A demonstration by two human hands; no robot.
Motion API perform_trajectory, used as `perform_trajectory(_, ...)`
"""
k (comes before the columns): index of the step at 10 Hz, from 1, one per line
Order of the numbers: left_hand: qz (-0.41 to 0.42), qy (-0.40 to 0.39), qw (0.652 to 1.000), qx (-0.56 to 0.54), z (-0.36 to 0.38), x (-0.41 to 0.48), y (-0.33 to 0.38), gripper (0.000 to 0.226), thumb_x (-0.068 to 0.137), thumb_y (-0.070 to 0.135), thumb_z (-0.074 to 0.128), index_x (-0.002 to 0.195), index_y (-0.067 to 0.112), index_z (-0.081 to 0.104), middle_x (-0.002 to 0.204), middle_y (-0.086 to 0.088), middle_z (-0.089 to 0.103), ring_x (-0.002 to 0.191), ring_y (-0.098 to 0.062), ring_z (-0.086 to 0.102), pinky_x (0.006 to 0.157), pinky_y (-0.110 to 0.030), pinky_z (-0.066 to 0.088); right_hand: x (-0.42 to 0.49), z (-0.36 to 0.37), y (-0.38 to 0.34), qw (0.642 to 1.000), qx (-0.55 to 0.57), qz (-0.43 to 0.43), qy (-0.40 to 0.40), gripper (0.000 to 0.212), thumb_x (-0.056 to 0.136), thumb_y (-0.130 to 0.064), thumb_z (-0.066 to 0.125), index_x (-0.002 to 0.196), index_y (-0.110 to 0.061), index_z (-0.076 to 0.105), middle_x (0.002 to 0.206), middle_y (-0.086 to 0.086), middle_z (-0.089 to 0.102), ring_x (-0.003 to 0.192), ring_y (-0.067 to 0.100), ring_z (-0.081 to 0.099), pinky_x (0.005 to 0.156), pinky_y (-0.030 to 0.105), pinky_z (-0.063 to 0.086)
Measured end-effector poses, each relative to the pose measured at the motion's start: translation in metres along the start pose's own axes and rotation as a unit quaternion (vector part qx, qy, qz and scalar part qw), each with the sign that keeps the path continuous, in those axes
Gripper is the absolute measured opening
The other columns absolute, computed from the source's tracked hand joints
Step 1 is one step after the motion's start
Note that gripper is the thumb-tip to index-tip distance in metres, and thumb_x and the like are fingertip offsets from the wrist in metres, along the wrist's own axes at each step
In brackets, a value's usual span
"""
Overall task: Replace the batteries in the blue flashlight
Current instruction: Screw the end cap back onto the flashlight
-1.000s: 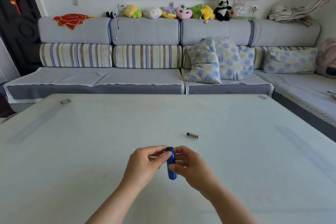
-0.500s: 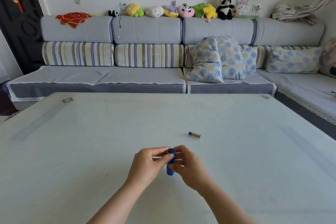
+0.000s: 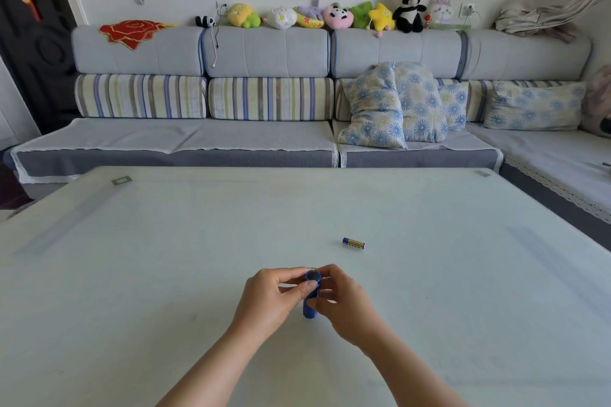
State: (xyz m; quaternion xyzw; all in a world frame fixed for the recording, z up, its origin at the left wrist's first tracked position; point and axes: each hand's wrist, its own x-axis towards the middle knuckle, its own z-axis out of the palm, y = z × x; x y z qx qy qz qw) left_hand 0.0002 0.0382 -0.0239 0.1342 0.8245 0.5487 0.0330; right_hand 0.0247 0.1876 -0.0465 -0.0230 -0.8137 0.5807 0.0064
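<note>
A small blue flashlight stands nearly upright just above the white table, near its front middle. My left hand pinches its upper end with thumb and fingers. My right hand grips the body from the right side. The dark round top end faces the camera; both hands hide most of the barrel. One blue-and-gold battery lies loose on the table, beyond and to the right of my hands.
A long grey sofa with striped and flowered cushions runs behind the table's far edge and wraps around the right side. Plush toys line its back.
Both hands keep hold of the flashlight in the same spot. The camera has tilted slightly, and the flashlight now stands more upright with its top end toward me.
</note>
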Motion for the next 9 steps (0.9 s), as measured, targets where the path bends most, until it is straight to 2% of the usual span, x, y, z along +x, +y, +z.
perform_trajectory(1,0.002,-0.005,1.0,-0.002,-0.001,-0.0007,0.0003,0.02,0.075,0.031,0.074,0.078,0.051,0.069,0.079,0.026,0.073,0.068,0.006,0.069,0.059,-0.002,0.049,0.0001,0.0006,0.0008,1.0,-0.005,-0.001,-0.001,0.027,0.079,-0.003,0.059,0.102,-0.017,0.055,0.102,0.003,0.07,0.092,0.009,0.067,0.072,0.013,0.049)
perform_trajectory(5,-0.007,-0.009,1.0,-0.002,-0.0019,-0.0021,-0.0001,0.019,0.076,0.03,0.073,0.078,0.049,0.07,0.079,0.027,0.074,0.068,0.006,0.069,0.055,0.0,0.044,0.0027,0.0017,0.0037,1.0,-0.029,-0.001,-0.007,0.029,0.077,-0.007,0.062,0.097,-0.026,0.053,0.102,-0.001,0.069,0.093,0.006,0.066,0.076,0.018,0.051)
perform_trajectory(6,-0.012,-0.008,1.0,-0.003,-0.0018,-0.0024,-0.0001,0.017,0.076,0.03,0.073,0.08,0.046,0.071,0.079,0.021,0.076,0.071,0.005,0.07,0.056,0.0,0.044,0.0022,0.0021,0.0036,0.999,-0.032,-0.002,-0.005,0.029,0.077,-0.007,0.062,0.096,-0.026,0.053,0.102,-0.001,0.069,0.093,0.006,0.066,0.077,0.02,0.051)
perform_trajectory(7,-0.013,-0.008,1.0,-0.006,-0.0022,-0.0022,0.0002,0.016,0.076,0.029,0.072,0.083,0.043,0.071,0.081,0.015,0.078,0.074,0.005,0.07,0.061,-0.005,0.047,0.0009,0.0017,0.0023,0.999,-0.033,-0.005,-0.007,0.029,0.076,-0.008,0.062,0.095,-0.028,0.053,0.102,-0.002,0.069,0.093,0.005,0.066,0.074,0.017,0.05)
perform_trajectory(8,-0.013,-0.012,1.0,-0.008,-0.0018,-0.0021,-0.0023,0.017,0.076,0.029,0.073,0.086,0.043,0.07,0.082,0.021,0.076,0.077,0.009,0.068,0.069,-0.011,0.046,-0.0001,0.0006,0.005,0.999,-0.028,-0.011,-0.014,0.032,0.075,-0.011,0.064,0.098,-0.029,0.053,0.103,-0.005,0.069,0.094,0.001,0.065,0.07,0.013,0.05)
perform_trajectory(9,-0.016,-0.007,1.0,-0.008,-0.008,-0.0005,0.0002,0.028,0.076,0.033,0.073,0.103,0.034,0.067,0.092,0.02,0.073,0.085,0.01,0.066,0.078,-0.012,0.046,-0.002,-0.0065,-0.0012,0.999,-0.028,-0.021,-0.021,0.036,0.072,-0.015,0.068,0.098,-0.034,0.052,0.104,-0.012,0.067,0.098,-0.001,0.062,0.073,0.011,0.048)
